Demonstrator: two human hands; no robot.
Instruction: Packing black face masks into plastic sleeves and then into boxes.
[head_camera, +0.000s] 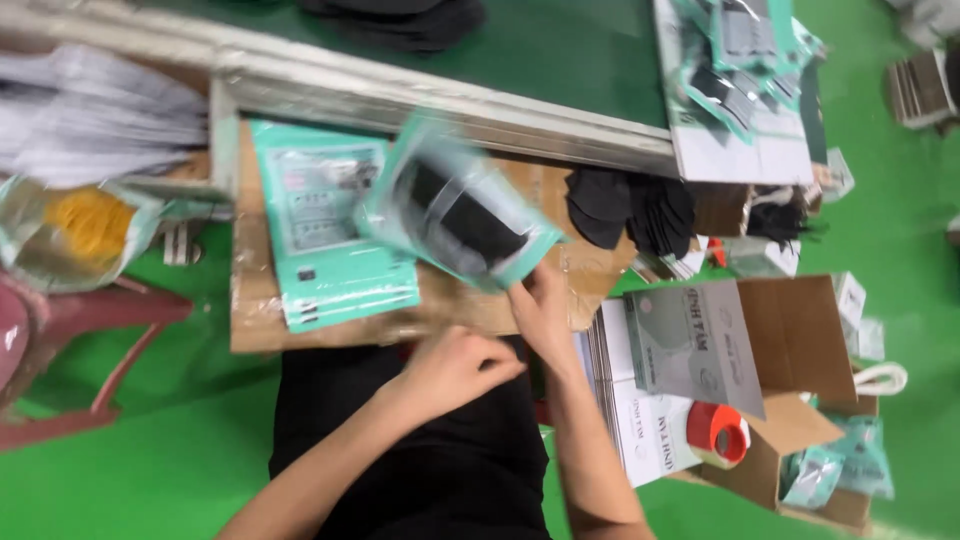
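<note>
Teal pouch (460, 215) with a clear window and dark masks inside tilts above the cardboard worktop (255, 300), pinched at its lower corner by the right hand (540, 310), whose fingers close on that edge. At eight o'clock from it, the left hand (455, 368) curls into a loose fist near the worktop's front edge, holding nothing I can make out. Flat teal pouches (330, 235) lie at nine o'clock, loose black masks (630, 210) at three, open green floor (150, 470) below.
</note>
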